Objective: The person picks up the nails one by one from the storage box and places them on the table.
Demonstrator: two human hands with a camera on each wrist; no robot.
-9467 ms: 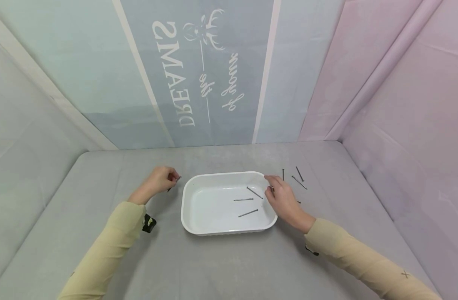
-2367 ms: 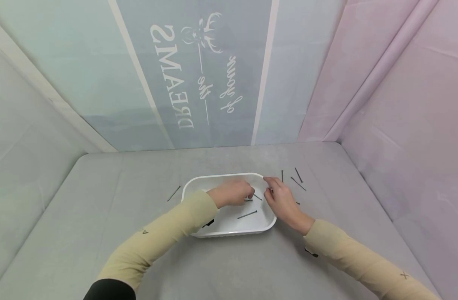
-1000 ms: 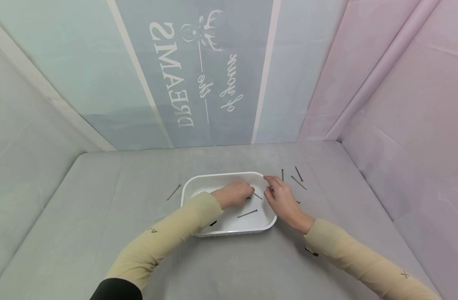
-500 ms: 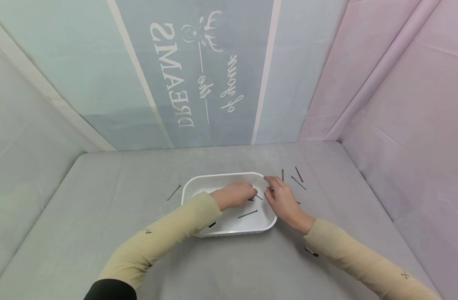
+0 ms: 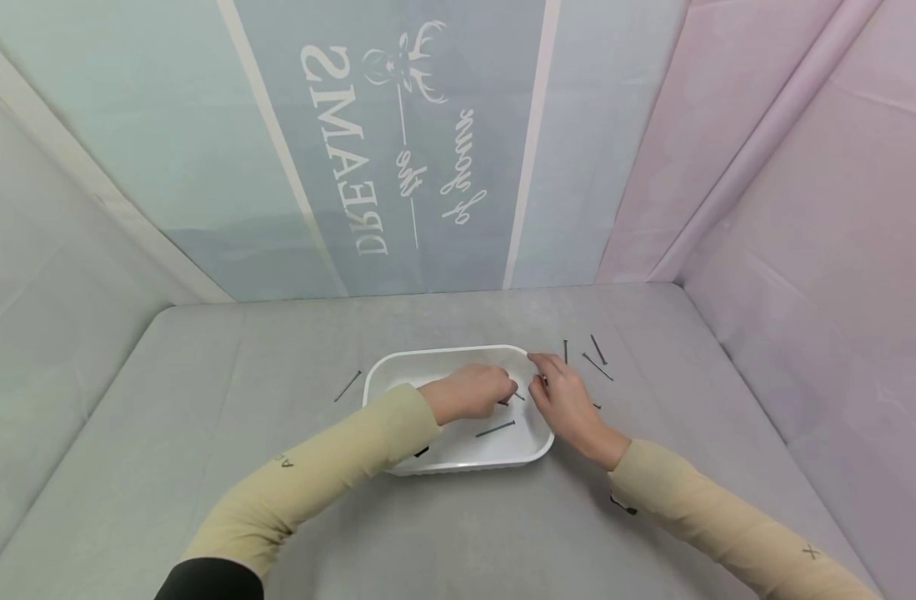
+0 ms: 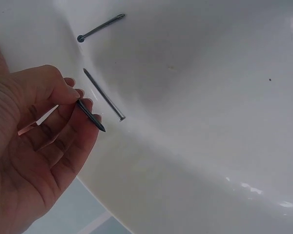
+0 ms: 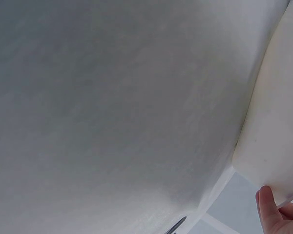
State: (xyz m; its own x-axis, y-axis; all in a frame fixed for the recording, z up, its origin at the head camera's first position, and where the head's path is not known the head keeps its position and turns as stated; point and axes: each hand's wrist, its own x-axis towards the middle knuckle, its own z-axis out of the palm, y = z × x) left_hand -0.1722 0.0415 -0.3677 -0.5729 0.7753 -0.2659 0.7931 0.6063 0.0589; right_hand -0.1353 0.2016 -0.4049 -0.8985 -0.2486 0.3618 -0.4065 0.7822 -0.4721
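Note:
Inside the white tray (image 5: 458, 465), my left hand (image 5: 473, 392) pinches a dark steel nail (image 6: 92, 116) between thumb and fingertips; the left wrist view shows its pointed end sticking out. Two further nails lie in the tray near that hand, a tilted nail (image 6: 104, 94) and a nail (image 6: 101, 28) beyond it. In the head view, one loose nail (image 5: 495, 428) shows in front of my fingers, while the others are partly covered. My right hand (image 5: 566, 404) grips the tray's right end, its thumb on the outer wall in the right wrist view.
A single nail (image 5: 347, 386) lies on the grey table (image 5: 458, 533) left of the tray. Several nails (image 5: 598, 367) are scattered right of it, one partly behind my right hand. Fabric walls (image 5: 427, 167) enclose the table at the back and sides.
Earlier my left hand held a nail left of the tray; that nail now lies on the table. The hand has moved into the tray and pinches another. My right hand has stayed put.

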